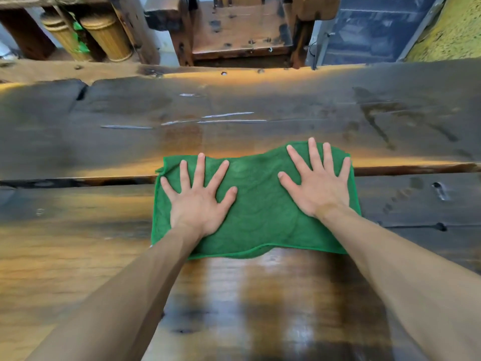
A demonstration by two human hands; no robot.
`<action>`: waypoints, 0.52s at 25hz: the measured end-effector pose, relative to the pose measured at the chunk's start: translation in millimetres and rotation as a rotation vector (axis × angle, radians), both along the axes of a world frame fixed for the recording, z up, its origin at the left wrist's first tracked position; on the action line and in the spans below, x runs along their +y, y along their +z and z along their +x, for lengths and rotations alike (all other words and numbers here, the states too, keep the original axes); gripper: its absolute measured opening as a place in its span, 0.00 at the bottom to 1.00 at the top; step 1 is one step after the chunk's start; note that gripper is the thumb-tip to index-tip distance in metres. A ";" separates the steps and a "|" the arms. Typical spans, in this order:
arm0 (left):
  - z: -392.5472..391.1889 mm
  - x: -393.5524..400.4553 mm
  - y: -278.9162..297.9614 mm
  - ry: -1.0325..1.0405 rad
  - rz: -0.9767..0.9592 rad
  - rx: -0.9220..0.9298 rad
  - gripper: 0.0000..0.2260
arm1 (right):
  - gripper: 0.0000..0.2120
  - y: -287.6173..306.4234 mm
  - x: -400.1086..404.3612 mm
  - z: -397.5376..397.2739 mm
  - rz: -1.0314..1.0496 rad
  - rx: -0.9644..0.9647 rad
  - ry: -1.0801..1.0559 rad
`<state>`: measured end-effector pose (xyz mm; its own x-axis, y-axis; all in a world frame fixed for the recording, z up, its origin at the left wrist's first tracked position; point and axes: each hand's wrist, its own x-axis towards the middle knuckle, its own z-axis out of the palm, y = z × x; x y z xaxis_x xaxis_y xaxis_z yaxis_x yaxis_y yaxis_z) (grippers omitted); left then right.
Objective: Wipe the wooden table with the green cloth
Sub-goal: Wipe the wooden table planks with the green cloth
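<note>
Cloth: the green cloth [260, 204] lay spread flat on the table [78, 256], near the middle, straddling the dark seam between two planks.
Left hand: the left hand [200, 201] pressed palm-down on the cloth's left half, fingers straight and splayed, gripping nothing.
Right hand: the right hand [318, 188] pressed the same way on the right half, a little farther forward, fingers splayed and not curled round the fabric.
Done: a glossy strip ran from the cloth's near edge toward the person, which looked like a wiped or damp lane; this was a judgement from the sheen only.
Left: the wide stretches to either side and the far planks looked duller, with pale streaks [229, 118] just beyond the cloth and a dark stain [377, 113] toward the far right. Most of the top seemed still to do.
Around: a wooden chair [242, 29] stood past the far edge; two bamboo cylinders [106, 35] stood on the floor at far left.
In the way: nothing lay on the visible tabletop; only the seam, cracks and knot holes could snag the cloth.
</note>
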<state>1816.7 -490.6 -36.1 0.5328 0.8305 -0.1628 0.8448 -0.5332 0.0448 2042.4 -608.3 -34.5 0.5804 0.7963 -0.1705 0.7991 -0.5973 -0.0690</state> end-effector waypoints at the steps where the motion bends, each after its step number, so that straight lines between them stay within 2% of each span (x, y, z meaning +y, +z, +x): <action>1: 8.1 12.0 0.2 -0.003 -0.001 0.003 0.28 | 0.33 0.3 12.6 9.1 -0.003 0.001 0.000; 8: 88.0 129.6 1.4 -0.004 -0.043 -0.026 0.28 | 0.33 -2.3 101.8 69.3 -0.011 0.001 -0.037; 13: 126.9 179.8 2.1 -0.016 -0.017 -0.030 0.28 | 0.33 -1.7 159.3 114.2 0.032 -0.010 -0.046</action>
